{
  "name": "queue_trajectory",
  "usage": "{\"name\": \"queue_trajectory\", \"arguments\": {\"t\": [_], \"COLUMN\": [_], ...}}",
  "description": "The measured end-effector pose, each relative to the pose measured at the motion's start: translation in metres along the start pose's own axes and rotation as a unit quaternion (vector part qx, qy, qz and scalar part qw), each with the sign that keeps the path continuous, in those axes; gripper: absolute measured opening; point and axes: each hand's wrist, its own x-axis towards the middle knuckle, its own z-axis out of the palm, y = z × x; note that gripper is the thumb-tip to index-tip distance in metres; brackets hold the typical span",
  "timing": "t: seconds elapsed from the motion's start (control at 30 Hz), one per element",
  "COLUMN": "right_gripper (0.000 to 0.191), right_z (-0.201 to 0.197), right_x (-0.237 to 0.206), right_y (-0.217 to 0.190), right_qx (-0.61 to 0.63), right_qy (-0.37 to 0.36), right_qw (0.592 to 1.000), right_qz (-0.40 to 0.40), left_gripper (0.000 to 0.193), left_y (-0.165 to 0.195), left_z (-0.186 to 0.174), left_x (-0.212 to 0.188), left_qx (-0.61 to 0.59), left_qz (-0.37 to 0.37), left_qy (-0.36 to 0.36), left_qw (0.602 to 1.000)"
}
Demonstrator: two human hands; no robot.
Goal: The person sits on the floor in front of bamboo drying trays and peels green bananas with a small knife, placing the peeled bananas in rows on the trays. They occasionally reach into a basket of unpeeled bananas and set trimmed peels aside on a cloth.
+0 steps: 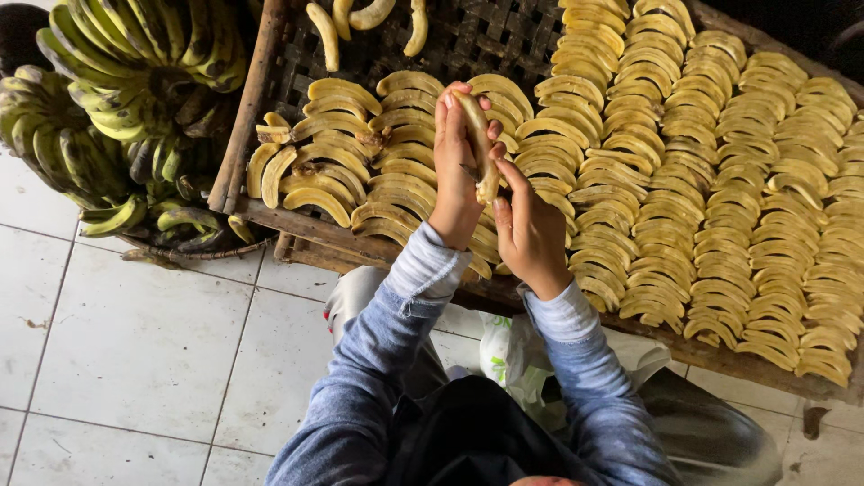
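Banana (477,144), peeled and pale yellow with a brownish tip at its upper end, stands nearly upright between both hands above the wooden tray (247,99). The left hand (454,171) wraps its fingers around the fruit from the left side, closed on it. The right hand (529,236) sits just below and to the right, its thumb and fingertips pressed against the lower end (whether it grips fully I cannot tell, since the palm faces away).

Under the hands the tray holds peeled bananas (702,180) laid in overlapping rows, too many to count, filling it from the middle to the right edge. At the far left of the tray a strip of dark woven base (297,54) lies bare, with four loose peeled fruits near the top edge. The tray's near rim runs just beneath the wrists.

Left of the tray, bunches of unpeeled green-yellow bananas (126,99) are heaped on the white tiled floor (135,342), which lies open toward the lower left. A white plastic bag (513,360) sits between the blue sleeves.
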Motion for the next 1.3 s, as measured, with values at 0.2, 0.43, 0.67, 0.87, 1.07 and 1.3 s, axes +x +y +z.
{"name": "queue_trajectory", "arguments": {"t": [0.2, 0.43, 0.67, 0.87, 1.07, 1.3], "right_gripper": [0.044, 0.052, 0.050, 0.046, 0.042, 0.050], "right_z": [0.003, 0.008, 0.007, 0.004, 0.003, 0.009], "right_x": [0.009, 0.020, 0.032, 0.042, 0.049, 0.046], "right_y": [0.017, 0.039, 0.064, 0.082, 0.093, 0.093], "right_qx": [-0.040, -0.060, -0.097, -0.122, -0.160, -0.238], "right_qy": [0.019, 0.009, 0.015, -0.021, -0.041, 0.014], "right_qw": [0.998, 0.997, 0.991, 0.987, 0.980, 0.971], "right_qz": [-0.048, -0.045, -0.096, -0.102, -0.108, -0.006], "left_gripper": [0.021, 0.023, 0.025, 0.031, 0.043, 0.040], "left_y": [-0.020, -0.027, -0.026, -0.025, -0.025, -0.022], "left_z": [-0.017, -0.033, -0.033, -0.033, -0.036, -0.041], "left_x": [0.007, 0.012, 0.011, 0.013, 0.009, 0.011], "left_qx": [-0.055, -0.066, -0.082, -0.193, -0.088, -0.050], "left_qz": [-0.007, -0.048, -0.170, -0.251, -0.243, -0.250], "left_qy": [-0.006, 0.002, 0.045, 0.028, 0.037, 0.067], "left_qw": [0.998, 0.997, 0.981, 0.948, 0.965, 0.965]}}
